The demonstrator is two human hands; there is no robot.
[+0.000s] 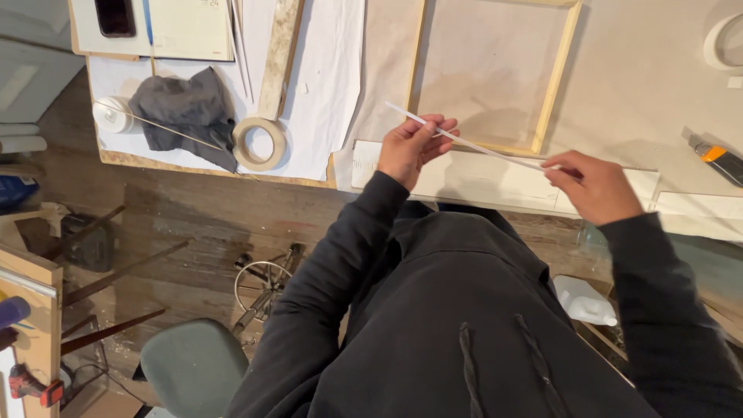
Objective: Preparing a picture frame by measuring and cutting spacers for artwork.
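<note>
Looking down, we see the counter [650, 85] spread beyond our fingers, with a wooden frame [556, 85] lying flat on it just past them. Below our hands a long pale board [472, 179] rests along the counter's near edge. Far off to the left of our left hand [412, 145] lie a grey cloth [188, 112] and a roll of tape [259, 143]. A utility knife [716, 157] sits to the right of our right hand [594, 186]. Between both hands runs a thin white strip [487, 149], held above the board; the left fingers [435, 133] pinch it near one end, and the right fingers pinch the other end.
</note>
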